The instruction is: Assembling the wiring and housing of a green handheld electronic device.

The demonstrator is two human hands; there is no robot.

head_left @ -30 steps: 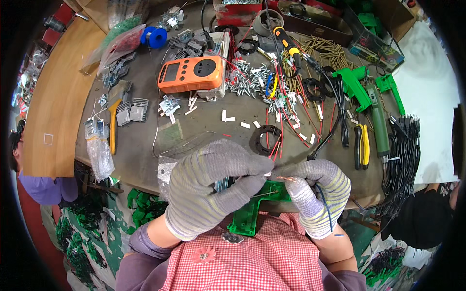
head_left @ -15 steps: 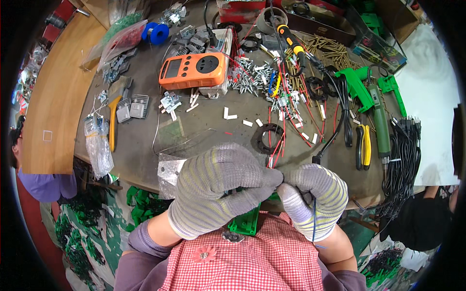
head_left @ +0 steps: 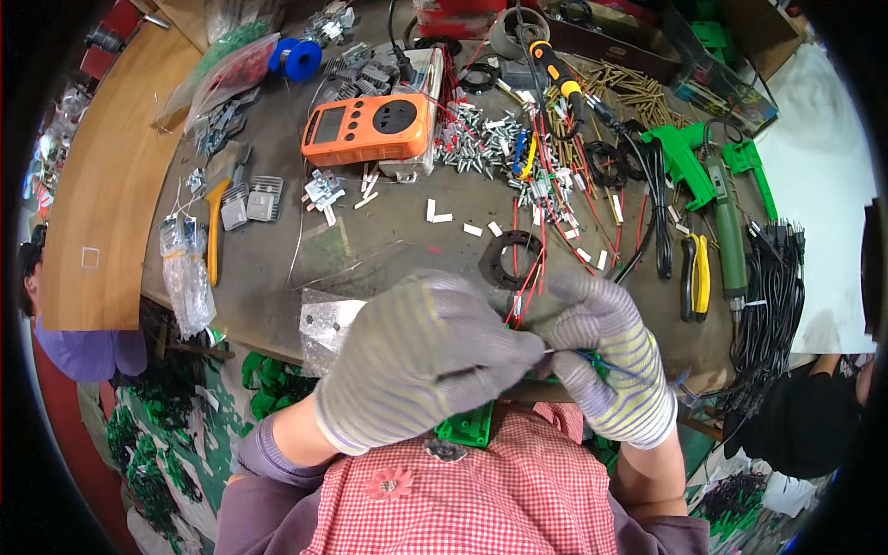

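Observation:
Both my hands wear grey striped gloves and meet above the table's near edge. My left hand [head_left: 425, 361] is closed, its thumb and fingertips pinching the end of a thin blue wire [head_left: 631, 373]. The wire runs rightward across my right hand [head_left: 618, 356], whose curved fingers stand apart from the thumb. Motion blurs the fingertips and the wire's far end. Below my left hand, a green plastic housing [head_left: 467, 425] lies against the checked apron. Another green part shows between my hands, mostly hidden by them.
Beyond my hands are red wires [head_left: 527, 294], a black ring [head_left: 511, 259] and white sleeves. An orange meter [head_left: 366, 129] sits behind, near loose screws [head_left: 481, 143]. Yellow-handled pliers [head_left: 696, 277], a green electric screwdriver [head_left: 726, 231] and black cords [head_left: 772, 296] lie right; a brush [head_left: 216, 231] lies left.
My right hand has loosened, its fingers parting from the thumb. The blue wire has swung from hanging below that hand to stretching rightward across it. My left hand stays pinched.

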